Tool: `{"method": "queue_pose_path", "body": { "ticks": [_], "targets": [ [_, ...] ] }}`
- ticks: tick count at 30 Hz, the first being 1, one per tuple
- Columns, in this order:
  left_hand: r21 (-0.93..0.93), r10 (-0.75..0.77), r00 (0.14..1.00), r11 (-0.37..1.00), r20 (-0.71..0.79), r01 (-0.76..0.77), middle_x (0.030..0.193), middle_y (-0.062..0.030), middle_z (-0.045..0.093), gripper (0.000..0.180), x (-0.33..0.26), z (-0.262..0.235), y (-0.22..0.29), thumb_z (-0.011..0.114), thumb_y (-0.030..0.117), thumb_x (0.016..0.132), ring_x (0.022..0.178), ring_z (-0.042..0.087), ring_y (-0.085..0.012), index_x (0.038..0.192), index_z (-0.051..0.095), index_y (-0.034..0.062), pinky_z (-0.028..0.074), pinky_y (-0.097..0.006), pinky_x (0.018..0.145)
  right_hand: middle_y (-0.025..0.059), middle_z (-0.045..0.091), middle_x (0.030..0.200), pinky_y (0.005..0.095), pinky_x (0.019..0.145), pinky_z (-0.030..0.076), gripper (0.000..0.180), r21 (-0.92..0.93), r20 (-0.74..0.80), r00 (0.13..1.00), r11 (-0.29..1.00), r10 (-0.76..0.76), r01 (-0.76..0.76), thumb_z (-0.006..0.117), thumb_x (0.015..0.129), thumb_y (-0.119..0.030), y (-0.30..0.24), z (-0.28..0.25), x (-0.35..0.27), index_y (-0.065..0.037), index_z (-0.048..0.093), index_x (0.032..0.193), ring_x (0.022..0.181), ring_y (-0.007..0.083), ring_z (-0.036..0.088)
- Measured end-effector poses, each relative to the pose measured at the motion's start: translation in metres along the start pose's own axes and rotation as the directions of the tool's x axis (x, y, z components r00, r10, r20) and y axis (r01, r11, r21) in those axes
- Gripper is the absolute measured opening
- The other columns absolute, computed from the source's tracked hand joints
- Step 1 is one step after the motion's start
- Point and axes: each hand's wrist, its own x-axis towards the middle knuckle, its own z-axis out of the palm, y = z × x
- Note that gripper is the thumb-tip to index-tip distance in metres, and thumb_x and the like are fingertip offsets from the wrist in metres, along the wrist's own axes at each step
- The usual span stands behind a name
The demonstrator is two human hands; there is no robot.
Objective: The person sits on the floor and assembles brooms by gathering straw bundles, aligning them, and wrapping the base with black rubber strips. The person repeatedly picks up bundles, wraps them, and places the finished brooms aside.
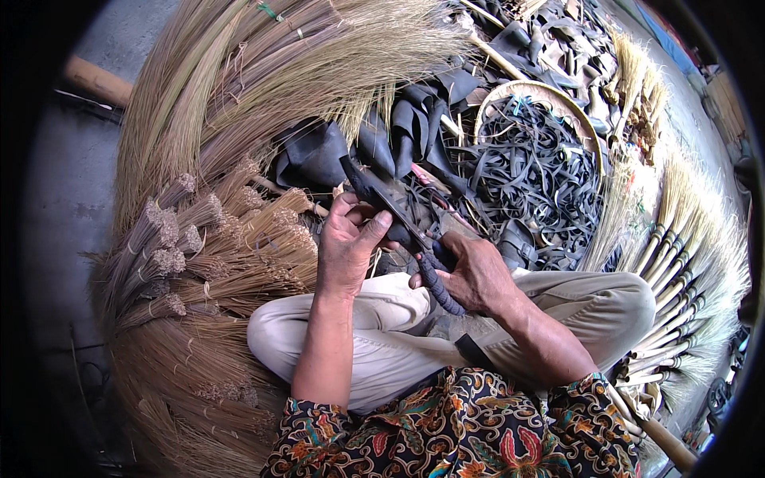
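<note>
A long dark knife-like tool (386, 203) slants across my lap, its upper end pointing up and to the left. Its lower part is a handle (441, 285) wound round with black strip. My left hand (351, 243) is closed on the dark upper part, the thumb pressed on top. The fingers of my right hand (476, 275) are closed around it where the wound part begins. Whether a separate piece of black rubber lies along the tool under my left thumb, I cannot tell. Both hands are above my crossed legs in light trousers (574, 307).
A round woven basket (586, 107) heaped with black rubber strips (534, 171) stands ahead on the right. Black rubber sheets (319, 155) lie ahead. Long straw (279, 80) and tied straw bundles (167, 239) fill the left. Several finished brooms (669, 271) lie to the right.
</note>
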Motion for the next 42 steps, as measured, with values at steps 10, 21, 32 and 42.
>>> {"method": "queue_pose_path", "body": {
  "ticks": [10,21,32,42],
  "targets": [
    [-0.012,-0.015,1.0,1.0,0.022,0.015,0.108,-0.0061,0.072,0.035,0.0,-0.008,0.005,0.077,0.018,0.095,0.086,0.07,-0.0101,0.122,0.06,0.0047,0.06,-0.023,0.061,0.0222,0.066,0.069,0.0513,0.066,0.054,0.069,-0.115,-0.123,0.985,0.987,-0.124,0.11,0.081,0.078,-0.063,0.003,0.014,0.006,0.001,0.062,0.097,0.072,0.0444,0.07],
    [-0.099,-0.071,0.997,0.992,0.035,0.075,0.107,-0.0062,0.073,0.031,0.0,-0.001,0.006,0.072,0.019,0.1,0.086,0.071,-0.0092,0.124,0.061,0.0026,0.063,-0.025,0.065,0.0246,0.067,0.072,0.0519,0.068,0.054,0.063,-0.074,-0.048,0.999,0.997,0.02,-0.024,0.079,0.081,-0.058,-0.008,0.005,0.001,0.001,0.064,0.096,0.075,0.0454,0.07],
    [0.033,-0.076,0.996,0.997,0.048,0.074,0.102,-0.0054,0.074,0.026,-0.003,0.002,0.003,0.072,0.02,0.101,0.082,0.07,-0.0082,0.118,0.065,0.0021,0.062,-0.023,0.064,0.0232,0.068,0.071,0.0522,0.068,0.055,0.058,-0.109,-0.172,0.982,0.992,-0.078,0.059,0.081,0.081,-0.051,-0.003,0.017,0.006,0.0,0.06,0.099,0.074,0.0452,0.071],
    [-0.011,-0.135,0.989,0.991,0.054,0.135,0.102,-0.0047,0.073,0.027,-0.001,0.002,0.0,0.072,0.022,0.101,0.083,0.071,-0.0094,0.118,0.064,0.0029,0.062,-0.026,0.068,0.0145,0.062,0.074,0.0383,0.066,0.049,0.055,0.212,-0.114,0.988,0.974,0.102,-0.076,0.085,0.082,-0.049,-0.002,0.018,0.005,0.001,0.063,0.09,0.07,0.0242,0.061]
  ]
}}
